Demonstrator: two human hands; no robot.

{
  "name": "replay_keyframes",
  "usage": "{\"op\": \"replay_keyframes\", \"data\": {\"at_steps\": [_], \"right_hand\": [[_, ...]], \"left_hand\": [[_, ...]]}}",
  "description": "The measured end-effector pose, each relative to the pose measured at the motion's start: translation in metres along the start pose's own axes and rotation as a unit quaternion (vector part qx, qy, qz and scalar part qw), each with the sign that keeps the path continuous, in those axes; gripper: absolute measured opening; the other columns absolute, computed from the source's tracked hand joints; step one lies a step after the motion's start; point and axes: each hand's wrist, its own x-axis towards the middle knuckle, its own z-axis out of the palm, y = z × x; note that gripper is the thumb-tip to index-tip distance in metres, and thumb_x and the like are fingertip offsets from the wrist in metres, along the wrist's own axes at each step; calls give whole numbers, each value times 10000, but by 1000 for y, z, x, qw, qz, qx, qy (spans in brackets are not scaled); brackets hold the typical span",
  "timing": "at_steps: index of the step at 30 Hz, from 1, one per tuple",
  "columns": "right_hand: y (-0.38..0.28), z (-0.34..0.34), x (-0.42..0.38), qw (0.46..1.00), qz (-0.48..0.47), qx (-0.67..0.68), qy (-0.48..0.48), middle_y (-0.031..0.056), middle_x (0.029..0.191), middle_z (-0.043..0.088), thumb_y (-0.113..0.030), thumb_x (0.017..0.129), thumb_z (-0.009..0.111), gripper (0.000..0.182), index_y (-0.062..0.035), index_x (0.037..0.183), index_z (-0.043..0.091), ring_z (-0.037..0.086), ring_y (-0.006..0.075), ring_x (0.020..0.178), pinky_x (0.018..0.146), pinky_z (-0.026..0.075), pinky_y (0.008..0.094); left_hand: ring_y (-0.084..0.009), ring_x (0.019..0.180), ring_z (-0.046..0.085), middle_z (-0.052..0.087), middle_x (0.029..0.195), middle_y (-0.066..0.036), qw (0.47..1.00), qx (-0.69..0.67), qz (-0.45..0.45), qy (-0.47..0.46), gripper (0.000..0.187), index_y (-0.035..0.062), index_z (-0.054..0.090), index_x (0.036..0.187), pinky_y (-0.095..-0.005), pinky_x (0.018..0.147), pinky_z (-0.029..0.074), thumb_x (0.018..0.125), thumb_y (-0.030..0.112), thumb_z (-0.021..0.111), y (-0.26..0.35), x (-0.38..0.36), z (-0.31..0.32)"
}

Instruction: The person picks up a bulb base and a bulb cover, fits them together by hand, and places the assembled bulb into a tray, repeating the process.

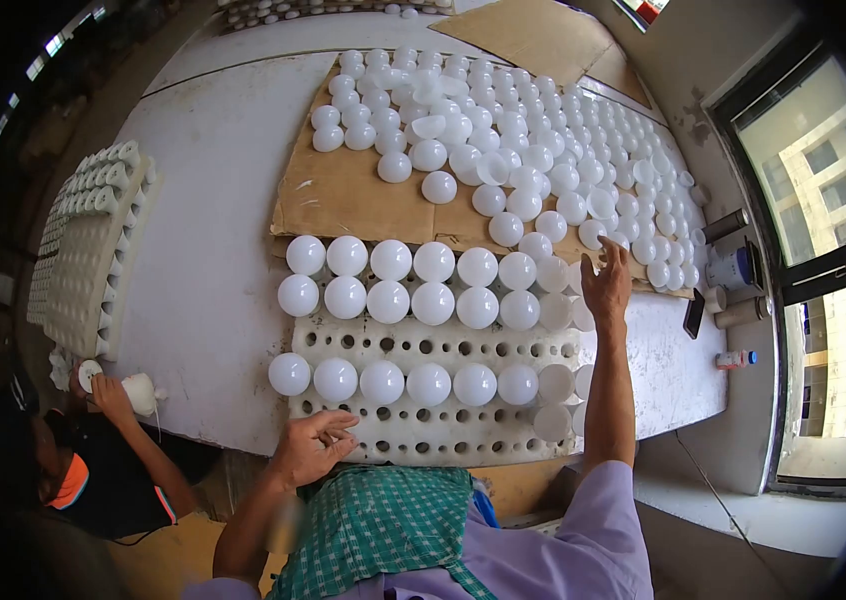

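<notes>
My right hand point(606, 282) reaches over the near right edge of the cardboard point(343, 205), thumb and fingers apart, fingertips right beside a white dome cover point(592, 234). Many more such domes lie on this sheet, a few turned open side up. My left hand point(315, 447) hovers at the near left of a white perforated foam tray point(443, 430), fingers stretched out and holding nothing visible. Round white bulbs point(382, 382) stand in rows in the tray. At its right end, white cup-shaped bulb bodies point(555, 383) have no round tops, partly hidden by my right forearm.
To the left, foam trays of white parts point(93, 245) stand stacked. A co-worker's hand point(113, 397) is beside a white spool-like item point(141, 394). A small bottle point(735, 358) and dark phone-like object point(694, 314) lie at right, near the window point(833, 160).
</notes>
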Motion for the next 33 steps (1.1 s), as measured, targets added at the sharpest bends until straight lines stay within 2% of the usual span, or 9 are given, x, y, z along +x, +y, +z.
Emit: {"op": "replay_keyframes", "data": {"at_steps": [7, 11, 14, 18, 21, 25, 29, 30, 33], "right_hand": [[67, 54, 103, 967, 99, -196, -133, 275, 1398, 365, -219, 743, 720, 567, -130, 1271, 532, 394, 396, 1272, 1050, 365, 453], [120, 89, 124, 988, -31, -119, -98, 225, 930, 639, -186, 747, 701, 235, 27, 836, 659, 584, 391, 951, 924, 435, 427], [105, 79, 122, 994, -45, -86, -52, 199, 903, 586, -138, 736, 714, 225, 34, 771, 575, 538, 369, 902, 806, 435, 462], [91, 62, 98, 992, -111, -59, 17, 211, 1040, 585, -84, 756, 704, 196, 34, 744, 547, 521, 366, 1070, 893, 417, 460], [29, 21, 33, 996, -50, 57, -46, 208, 1229, 527, -45, 768, 681, 205, 24, 932, 579, 470, 356, 1188, 962, 395, 440], [-58, -31, -55, 966, -59, 236, -88, 194, 1333, 443, -84, 730, 708, 777, -25, 1388, 298, 445, 309, 1221, 1048, 329, 442], [-104, -70, -132, 927, -36, 303, -219, 160, 1281, 453, -135, 576, 758, 909, -11, 1362, 318, 462, 297, 1189, 1040, 345, 427], [-103, -77, -148, 935, -106, 205, -269, 158, 1275, 463, -326, 633, 827, 986, -11, 1391, 281, 503, 278, 1150, 961, 434, 405], [-149, -88, -179, 896, -105, 261, -344, 171, 1223, 518, -298, 686, 825, 781, -44, 1315, 439, 530, 340, 1104, 961, 428, 413]], "left_hand": [[-149, 883, 664, 684, 1041, -145, 974, -89, -72, 194, 304, -41, 604, 1109, -288, 755, 551, 825, 47, 669, -50, -35, -25], [-176, 980, 646, 673, 1043, -149, 966, -109, -103, 210, 263, -60, 593, 1100, -303, 846, 535, 860, 40, 631, -62, -47, -33], [-149, 955, 649, 681, 1023, -123, 964, -84, -105, 228, 245, -30, 606, 1098, -278, 834, 526, 877, 72, 631, -51, -41, -41], [-112, 849, 655, 690, 950, -93, 960, -60, -42, 269, 196, -24, 629, 1053, -250, 763, 533, 897, 95, 622, -67, -28, -44], [-99, 824, 650, 690, 931, -82, 958, -54, -36, 280, 191, -16, 641, 1039, -236, 740, 531, 895, 109, 633, -73, -19, -48], [-96, 820, 648, 691, 917, -72, 953, -69, -45, 291, 200, -11, 647, 1038, -229, 723, 528, 890, 123, 646, -74, -9, -55], [-98, 821, 649, 690, 914, -74, 957, -50, -53, 279, 202, -11, 649, 1032, -230, 728, 529, 886, 128, 652, -86, -6, -56], [-99, 823, 650, 690, 917, -76, 956, -63, -37, 284, 196, -12, 650, 1025, -232, 732, 531, 886, 126, 652, -87, -7, -55], [-104, 833, 654, 691, 927, -82, 952, -73, -7, 296, 188, -15, 643, 1029, -238, 745, 535, 894, 116, 636, -96, -13, -55]]}}
